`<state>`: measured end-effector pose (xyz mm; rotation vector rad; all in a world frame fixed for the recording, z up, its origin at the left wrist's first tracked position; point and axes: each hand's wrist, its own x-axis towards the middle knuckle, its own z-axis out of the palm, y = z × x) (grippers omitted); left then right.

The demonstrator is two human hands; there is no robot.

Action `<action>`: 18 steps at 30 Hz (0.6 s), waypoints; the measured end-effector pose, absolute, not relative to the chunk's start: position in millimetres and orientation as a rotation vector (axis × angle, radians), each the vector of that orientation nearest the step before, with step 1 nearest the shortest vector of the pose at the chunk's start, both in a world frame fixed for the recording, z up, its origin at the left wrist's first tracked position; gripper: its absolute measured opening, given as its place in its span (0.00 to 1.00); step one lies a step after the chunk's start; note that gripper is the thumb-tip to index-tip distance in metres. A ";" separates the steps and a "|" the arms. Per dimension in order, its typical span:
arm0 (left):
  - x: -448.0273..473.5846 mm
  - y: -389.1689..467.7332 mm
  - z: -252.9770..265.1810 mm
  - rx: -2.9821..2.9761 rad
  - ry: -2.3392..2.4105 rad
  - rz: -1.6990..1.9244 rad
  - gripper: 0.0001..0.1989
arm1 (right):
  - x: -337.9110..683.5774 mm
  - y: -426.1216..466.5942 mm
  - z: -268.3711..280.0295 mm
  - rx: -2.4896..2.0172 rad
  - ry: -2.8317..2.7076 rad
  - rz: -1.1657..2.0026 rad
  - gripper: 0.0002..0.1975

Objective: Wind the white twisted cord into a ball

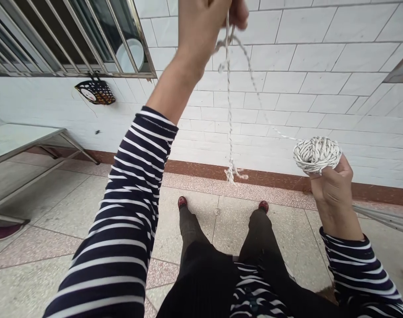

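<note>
High at the top edge, my left hand (217, 17) is closed around a twisted white cord (229, 101), its fingers partly cut off by the frame. The cord hangs straight down and ends in a frayed, knotted tuft (232, 172) in front of the wall. Small knots and loops show just below my fingers. Another stretch of cord slants right to a woven-looking white bundle of cord (317, 154), which has a hollow in its left side. My right hand (333, 187) grips that bundle from below, thumb in front.
A white tiled wall (303, 97) stands close ahead, with a barred window (72, 35) at upper left. Below the window hangs a black basket (97, 92). A metal-framed table (22, 137) is at left. A small pale scrap (217, 211) lies on the floor between my feet.
</note>
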<state>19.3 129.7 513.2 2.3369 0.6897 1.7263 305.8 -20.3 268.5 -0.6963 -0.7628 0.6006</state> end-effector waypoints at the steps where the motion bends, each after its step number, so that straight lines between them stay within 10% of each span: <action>1: 18.0 133.9 499.1 2.286 0.644 1.716 0.24 | 305.5 -20.4 268.8 -0.701 -0.752 0.598 0.26; 18: -34.7 146.1 137.3 2.031 1.617 0.287 0.08 | 274.8 -24.7 230.7 -1.002 -0.944 1.207 0.38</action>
